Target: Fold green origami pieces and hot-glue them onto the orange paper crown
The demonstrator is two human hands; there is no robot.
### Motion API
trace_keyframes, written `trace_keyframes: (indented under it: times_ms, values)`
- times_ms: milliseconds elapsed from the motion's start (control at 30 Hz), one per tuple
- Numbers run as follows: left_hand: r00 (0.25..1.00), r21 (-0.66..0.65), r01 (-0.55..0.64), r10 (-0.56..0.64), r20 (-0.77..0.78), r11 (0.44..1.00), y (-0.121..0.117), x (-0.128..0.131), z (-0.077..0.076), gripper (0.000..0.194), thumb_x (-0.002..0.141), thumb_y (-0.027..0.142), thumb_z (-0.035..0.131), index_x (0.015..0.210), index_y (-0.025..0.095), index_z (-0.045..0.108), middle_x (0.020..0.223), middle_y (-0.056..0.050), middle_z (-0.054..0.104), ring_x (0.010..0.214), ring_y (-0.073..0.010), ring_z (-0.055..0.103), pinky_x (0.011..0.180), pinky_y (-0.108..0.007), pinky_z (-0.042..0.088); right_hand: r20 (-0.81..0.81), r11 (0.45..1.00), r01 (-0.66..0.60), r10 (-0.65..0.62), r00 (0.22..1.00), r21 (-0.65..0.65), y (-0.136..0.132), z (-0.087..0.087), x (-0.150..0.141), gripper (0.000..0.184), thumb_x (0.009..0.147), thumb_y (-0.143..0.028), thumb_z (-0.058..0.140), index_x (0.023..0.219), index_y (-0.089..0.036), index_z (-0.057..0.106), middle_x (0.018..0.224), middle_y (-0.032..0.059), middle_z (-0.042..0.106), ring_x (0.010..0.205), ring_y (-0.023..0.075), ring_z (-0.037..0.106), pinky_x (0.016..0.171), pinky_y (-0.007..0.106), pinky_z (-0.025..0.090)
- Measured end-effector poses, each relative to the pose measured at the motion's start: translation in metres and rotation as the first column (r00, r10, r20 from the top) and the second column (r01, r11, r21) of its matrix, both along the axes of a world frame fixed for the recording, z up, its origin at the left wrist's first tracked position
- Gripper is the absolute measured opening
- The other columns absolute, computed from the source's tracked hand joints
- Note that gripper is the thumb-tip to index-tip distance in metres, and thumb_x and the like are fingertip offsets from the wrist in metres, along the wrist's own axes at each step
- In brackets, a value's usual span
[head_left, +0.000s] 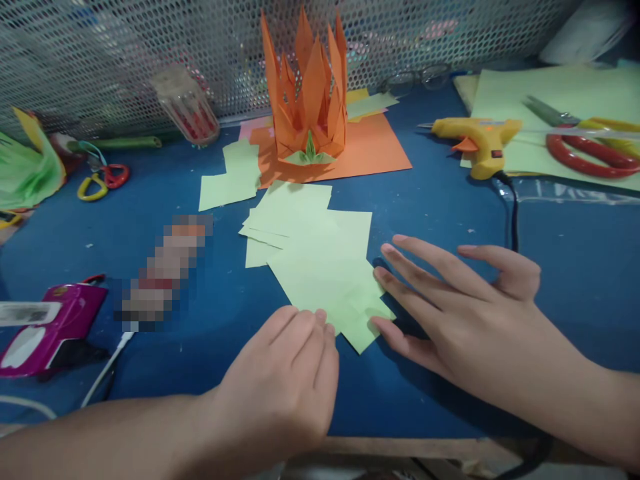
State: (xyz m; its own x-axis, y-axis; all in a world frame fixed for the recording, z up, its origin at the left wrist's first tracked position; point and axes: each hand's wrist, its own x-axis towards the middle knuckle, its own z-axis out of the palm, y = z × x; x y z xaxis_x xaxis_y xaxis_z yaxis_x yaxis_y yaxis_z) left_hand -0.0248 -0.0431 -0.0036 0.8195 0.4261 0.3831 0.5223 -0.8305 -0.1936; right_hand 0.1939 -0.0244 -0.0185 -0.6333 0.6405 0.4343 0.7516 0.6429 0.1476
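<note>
2 hands meet the near end of the green sheets

Your left hand (290, 380) sits at the near left edge of the overlapping pale green sheets (320, 260), its fingers bent and bunched together; the thumb is hidden, so you cannot tell whether it pinches anything. Your right hand (450, 313) lies palm down with fingers spread, holding nothing that shows, its fingertips and thumb tip along the right edge near the bottom corner.

The sheets lie ahead of your left hand and left of your right fingers. Their run slants from far left to near right, so the near corner points into the gap between your 2 hands. Neither hand is clearly nearer.

Under them is the blue tabletop (190, 347). Beyond the far end, an orange folded-paper piece (313, 87) stands on an orange sheet (383, 147). To the right rest a yellow glue gun (480, 137) and large scissors (557, 153); to the left, a pixelated object (165, 273), a purple item (77, 313) and small scissors (116, 175). A perforated screen (115, 40) bounds the back.
</note>
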Motion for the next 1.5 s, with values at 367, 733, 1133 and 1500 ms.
trace_keyframes:
  times_ms: [367,733,1133,1500]
  values:
    - [0.987,-0.072,-0.116,0.123,0.102,0.991,0.01,-0.001,-0.005,0.024,0.084,0.005,0.047,0.102,0.008,0.062,0.106,-0.012,0.071,0.091,-0.0263,0.062,0.074,-0.038,0.054,-0.204,0.92,-0.357,0.322,0.925,-0.165,0.014,0.002,0.006,0.022,0.096,-0.03,0.048,0.106,-0.02,0.064,0.114,0.0039,0.069,0.112,0.019,0.056,0.088,0.037,0.039]
    - [0.985,-0.326,0.094,-0.039,0.171,0.941,0.016,0.0,-0.01,0.025,0.088,0.01,0.047,0.109,0.006,0.058,0.126,-0.016,0.061,0.119,-0.0279,0.054,0.097,-0.043,0.049,-0.196,0.879,-0.476,0.462,0.865,-0.027,0.03,0.012,0.022,0.019,0.092,-0.012,0.049,0.079,-0.022,0.058,0.086,-0.0016,0.065,0.083,0.0133,0.052,0.074,0.029,0.04]
    - [0.993,-0.279,0.113,-0.097,0.072,0.954,0.015,0.003,-0.004,0.022,0.091,0.02,0.053,0.109,0.014,0.064,0.103,-0.008,0.069,0.095,-0.022,0.061,0.081,-0.036,0.05,-0.143,0.904,-0.398,0.378,0.915,-0.158,0.038,0.013,0.032,0.019,0.089,-0.036,0.055,0.081,-0.021,0.063,0.089,0.0064,0.062,0.08,0.0201,0.052,0.071,0.038,0.041]
    - [0.98,-0.301,0.199,-0.199,0.03,0.933,0.014,0.001,-0.003,0.022,0.092,0.017,0.051,0.104,0.008,0.066,0.112,-0.007,0.068,0.097,-0.0222,0.058,0.083,-0.035,0.048,-0.287,0.761,-0.606,0.541,0.79,-0.232,0.042,0.012,0.035,0.014,0.091,-0.012,0.051,0.087,-0.019,0.061,0.087,0.0012,0.061,0.081,0.0134,0.048,0.074,0.03,0.042]
